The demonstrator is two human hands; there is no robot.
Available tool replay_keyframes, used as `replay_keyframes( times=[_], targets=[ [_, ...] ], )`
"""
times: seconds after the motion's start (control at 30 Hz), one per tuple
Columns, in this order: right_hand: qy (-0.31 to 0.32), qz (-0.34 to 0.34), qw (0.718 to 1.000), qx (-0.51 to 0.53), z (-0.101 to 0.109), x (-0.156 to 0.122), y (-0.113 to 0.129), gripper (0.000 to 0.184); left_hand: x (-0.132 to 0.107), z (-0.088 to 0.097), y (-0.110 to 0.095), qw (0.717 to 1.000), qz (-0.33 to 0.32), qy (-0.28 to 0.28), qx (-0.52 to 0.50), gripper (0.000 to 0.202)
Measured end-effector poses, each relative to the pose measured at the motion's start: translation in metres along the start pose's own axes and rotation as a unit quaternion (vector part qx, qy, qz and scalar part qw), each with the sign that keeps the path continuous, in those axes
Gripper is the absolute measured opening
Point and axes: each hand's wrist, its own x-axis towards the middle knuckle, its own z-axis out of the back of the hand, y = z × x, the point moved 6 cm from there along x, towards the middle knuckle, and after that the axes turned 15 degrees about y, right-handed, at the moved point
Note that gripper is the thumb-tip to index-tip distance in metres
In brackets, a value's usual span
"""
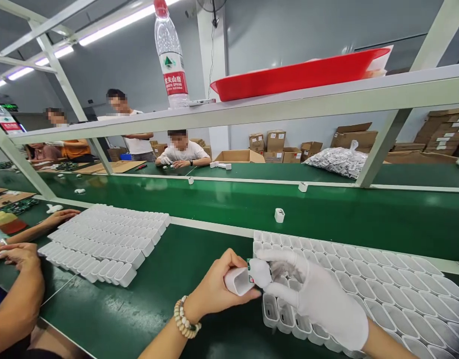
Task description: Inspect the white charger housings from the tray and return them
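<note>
My bare left hand (214,286), with a bead bracelet at the wrist, is closed around a white plastic shell (238,280) held above the green bench. My white-gloved right hand (312,294) pinches a small part with a green edge (256,271) at the mouth of that shell. Just below and right of both hands lies a large batch of empty white shells (382,294) packed upright in rows.
A second block of white shells (110,239) lies to the left, by a co-worker's hands (23,254). One loose shell (279,215) rides on the green conveyor. Overhead shelf carries a red tray (300,75) and a water bottle (171,60). Other people sit across.
</note>
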Motion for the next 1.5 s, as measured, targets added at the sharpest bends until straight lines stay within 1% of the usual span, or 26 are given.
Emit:
replay_keyframes(
  times=[0.07,0.13,0.2,0.27,0.37,0.5,0.6,0.8,0.87,0.93,1.0,1.07,1.17,1.27,1.4,1.5],
  targets=[
    [0.015,0.006,1.0,-0.011,0.002,-0.001,-0.001,0.047,0.001,-0.003,0.006,0.991,0.046,0.08,-0.092,0.064],
    [0.036,0.016,0.999,-0.008,0.0,-0.002,-0.002,0.045,-0.001,-0.004,0.01,0.977,0.077,0.14,-0.144,0.066],
    [0.056,0.028,0.998,0.002,-0.005,-0.004,-0.002,0.042,-0.002,-0.003,0.012,0.97,0.093,0.171,-0.149,0.065],
    [0.085,0.038,0.996,0.014,-0.013,-0.006,-0.001,0.038,-0.004,-0.003,0.013,0.966,0.102,0.187,-0.143,0.066],
    [0.123,0.033,0.992,0.023,-0.021,-0.008,0.002,0.036,-0.004,-0.003,0.013,0.965,0.11,0.192,-0.141,0.066],
    [0.126,0.014,0.992,0.007,-0.022,-0.008,0.006,0.036,-0.003,-0.002,0.01,0.967,0.11,0.188,-0.132,0.069],
    [0.126,0.02,0.992,-0.011,-0.022,-0.009,0.007,0.035,-0.002,-0.002,0.006,0.968,0.108,0.185,-0.127,0.07],
    [0.145,0.015,0.989,-0.035,-0.027,-0.009,-0.001,0.031,-0.002,-0.006,0.006,0.964,0.127,0.178,-0.153,0.064],
    [0.155,0.021,0.987,-0.019,-0.029,-0.008,-0.001,0.024,-0.001,-0.007,0.007,0.962,0.129,0.182,-0.159,0.064],
    [0.175,0.042,0.984,-0.003,-0.032,-0.008,0.003,0.013,-0.001,-0.009,0.008,0.959,0.13,0.191,-0.165,0.064],
    [0.192,0.066,0.979,-0.002,-0.034,-0.009,0.011,0.01,0.0,-0.009,0.009,0.957,0.131,0.197,-0.17,0.063],
    [0.188,0.06,0.98,-0.027,-0.034,-0.01,0.018,0.012,0.0,-0.009,0.01,0.955,0.13,0.202,-0.173,0.062],
    [0.172,0.019,0.982,-0.071,-0.033,-0.012,0.02,0.016,0.0,-0.01,0.011,0.953,0.129,0.21,-0.178,0.062],
    [0.153,-0.004,0.981,-0.115,-0.032,-0.013,0.015,0.018,0.0,-0.011,0.013,0.951,0.132,0.212,-0.184,0.063],
    [0.125,-0.015,0.977,-0.173,-0.032,-0.012,0.004,0.011,-0.001,-0.014,0.015,0.949,0.142,0.208,-0.188,0.063],
    [0.104,-0.08,0.97,-0.204,-0.032,-0.011,-0.001,0.018,0.0,-0.017,0.016,0.948,0.151,0.208,-0.188,0.064]
  ],
)
